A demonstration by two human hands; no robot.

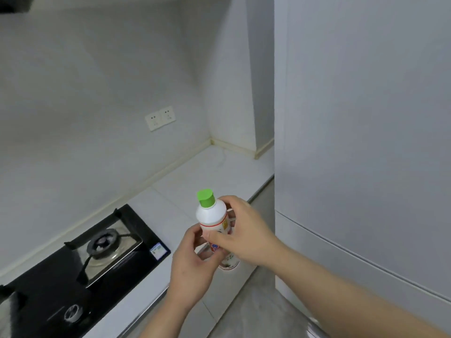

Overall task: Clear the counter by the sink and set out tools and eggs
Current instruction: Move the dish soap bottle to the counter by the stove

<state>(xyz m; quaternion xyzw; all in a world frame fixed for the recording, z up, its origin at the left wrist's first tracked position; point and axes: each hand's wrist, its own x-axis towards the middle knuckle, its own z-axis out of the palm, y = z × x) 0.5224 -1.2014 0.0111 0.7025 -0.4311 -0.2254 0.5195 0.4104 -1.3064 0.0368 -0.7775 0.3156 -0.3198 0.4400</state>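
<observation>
A white plastic bottle (211, 215) with a green cap and a red and white label is held upright in the air over the front edge of the white counter (207, 172). My left hand (192, 259) grips its lower part from the left, fingers curled round it. From the right, my right hand (241, 230) wraps round the middle of the bottle and covers most of the label. No eggs or tools are in view.
A black gas hob (80, 262) with a burner and a knob is set into the counter at the left. Two wall sockets (159, 118) sit above the counter. A tall grey fridge (361, 142) stands close on the right, with bare floor below.
</observation>
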